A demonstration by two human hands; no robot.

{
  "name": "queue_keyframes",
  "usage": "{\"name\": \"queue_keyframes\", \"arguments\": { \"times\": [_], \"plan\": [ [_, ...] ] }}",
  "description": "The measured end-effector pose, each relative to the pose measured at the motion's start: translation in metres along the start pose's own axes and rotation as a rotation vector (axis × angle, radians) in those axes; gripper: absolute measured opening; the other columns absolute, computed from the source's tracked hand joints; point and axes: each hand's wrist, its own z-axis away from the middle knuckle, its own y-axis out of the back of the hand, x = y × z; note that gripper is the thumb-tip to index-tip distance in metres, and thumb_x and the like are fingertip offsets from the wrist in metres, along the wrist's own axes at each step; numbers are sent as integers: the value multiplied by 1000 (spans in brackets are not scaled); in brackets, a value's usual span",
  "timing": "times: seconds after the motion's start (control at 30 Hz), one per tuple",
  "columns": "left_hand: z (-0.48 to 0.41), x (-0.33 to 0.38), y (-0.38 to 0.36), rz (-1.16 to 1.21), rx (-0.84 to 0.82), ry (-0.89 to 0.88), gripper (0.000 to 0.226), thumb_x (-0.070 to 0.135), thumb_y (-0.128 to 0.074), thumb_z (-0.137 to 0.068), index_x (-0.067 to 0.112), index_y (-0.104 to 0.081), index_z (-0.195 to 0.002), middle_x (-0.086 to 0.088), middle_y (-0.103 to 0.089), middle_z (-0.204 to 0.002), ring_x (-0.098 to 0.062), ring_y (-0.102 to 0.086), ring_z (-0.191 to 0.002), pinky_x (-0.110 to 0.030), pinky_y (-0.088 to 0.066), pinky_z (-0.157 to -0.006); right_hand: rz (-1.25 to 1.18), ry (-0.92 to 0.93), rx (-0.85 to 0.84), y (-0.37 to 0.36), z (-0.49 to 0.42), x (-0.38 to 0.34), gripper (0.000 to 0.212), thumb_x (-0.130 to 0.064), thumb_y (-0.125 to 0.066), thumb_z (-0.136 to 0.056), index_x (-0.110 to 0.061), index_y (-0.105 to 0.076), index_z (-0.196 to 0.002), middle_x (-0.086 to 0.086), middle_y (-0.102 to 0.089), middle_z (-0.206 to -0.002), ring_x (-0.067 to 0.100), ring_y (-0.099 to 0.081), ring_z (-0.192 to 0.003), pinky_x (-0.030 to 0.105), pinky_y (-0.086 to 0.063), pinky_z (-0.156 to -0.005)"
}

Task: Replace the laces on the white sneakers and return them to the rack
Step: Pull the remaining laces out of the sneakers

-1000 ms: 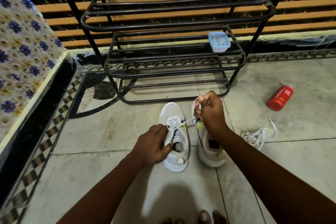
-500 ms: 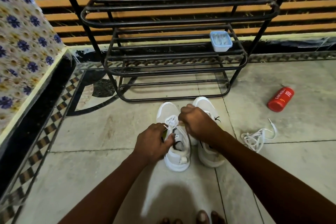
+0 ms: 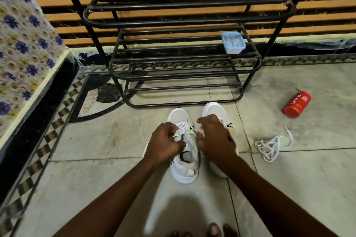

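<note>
Two bare forearms reach from the near edge over a pale stone-tile floor [image 3: 96,140]. A pair of shoes stands side by side on the floor, toes pointing at the black metal-tube shoe rack [image 3: 173,23], just in front of its lowest rounded bar.

The left hand [image 3: 163,141] curls over the white mesh sneaker [image 3: 185,169] on the left. Its grip pinches the white flat lace [image 3: 183,127] at the upper eyelets, beside the dark padded opening. The right hand [image 3: 215,136] is curled above the second white sneaker [image 3: 213,109], thumb close to the first shoe's side. Whether its grip holds the lace cannot be told.

Right of the shoes, a loose white lace [image 3: 271,145] lies in a tangled heap. Farther right, a red cylindrical bottle [image 3: 296,104] lies on its side. A small pale blue plastic tub [image 3: 233,43], rectangular with rounded corners, sits at the right of the rack's middle shelf. A floral-print cloth [image 3: 23,44] fills the far left.
</note>
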Motion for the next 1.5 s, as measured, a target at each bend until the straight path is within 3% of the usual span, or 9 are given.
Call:
{"name": "queue_keyframes", "arguments": {
  "times": [0.13, 0.47, 0.63, 0.77, 0.87, 1.03, 1.3, 1.4, 1.5],
  "plan": [
    [-5, 10, -3, 25, -20, -53, 33, 28, -74, -60, 32, -66, -91, 6, -58, -101, -5, -64, -90, -35, -56, -87, -65, 115, 65, -22, 28, -9, 22, -14, -67, -73, -3, -60, -91, 15, -51, -95, 36, -57, -83, 40, -49, -79],
    [-20, 28, 10, -571, -135, -372, 12, 23, -59, -89, 13, -57, -95, -5, -59, -100, -33, -60, -91, -43, -48, -75, -137, 32, -14, -41, 21, 0, 33, -1, -58, -69, 1, -67, -101, 18, -67, -96, 38, -64, -91, 35, -45, -86],
    [-24, 16, 16, -166, 28, -31, 11, 26, -66, -79, 19, -59, -74, 3, -68, -72, -22, -66, -76, -38, -54, -71, -182, -32, 73, -52, 30, 2, 37, -4, -53, -74, 0, -69, -107, 16, -69, -105, 31, -64, -99, 27, -43, -92],
    [-27, 17, 9, 404, 106, 335, 11, 16, -69, -74, 12, -59, -75, -16, -73, -72, -31, -68, -65, -52, -59, -67, -186, -78, 61, -61, 36, 1, 52, -7, -49, -78, 5, -63, -127, 21, -63, -129, 35, -59, -122, 37, -43, -110],
    [-24, 26, 10, 648, -11, 349, 10, -3, -58, -88, 7, -59, -91, -21, -68, -81, -28, -61, -65, -31, -49, -57, -215, -85, 72, -61, 37, 0, 55, -6, -48, -78, 5, -61, -130, 21, -62, -132, 34, -57, -126, 35, -39, -112],
    [-31, 14, 17, 67, -210, -16, 12, 13, -76, -82, 23, -81, -78, 3, -73, -71, -10, -63, -65, -27, -49, -69, -215, -86, 84, -59, 34, -2, 50, -2, -50, -78, 5, -64, -125, 21, -66, -125, 35, -62, -119, 25, -35, -108],
    [-38, 26, 23, 897, 130, 503, 25, -4, -37, -103, 8, -52, -87, -19, -58, -74, -29, -58, -64, -29, -38, -54, -169, -94, 107, -57, 35, -5, 43, -5, -48, -79, -1, -68, -117, 16, -71, -109, 34, -66, -101, 32, -46, -92],
    [-32, 29, 24, 837, 9, 398, 18, 0, -47, -104, 3, -54, -89, -12, -53, -71, -23, -55, -60, -30, -44, -57, -158, -107, 123, -58, 37, -6, 47, -7, -47, -80, -1, -67, -121, 17, -70, -115, 35, -65, -108, 34, -49, -96],
    [-30, 17, 29, 376, -165, 126, 14, 15, -75, -92, 1, -74, -93, -12, -72, -77, -26, -65, -64, -33, -55, -63, -151, -99, 139, -58, 39, -7, 47, -6, -46, -79, 0, -67, -121, 18, -69, -115, 35, -65, -108, 34, -49, -97]
  ]
}}
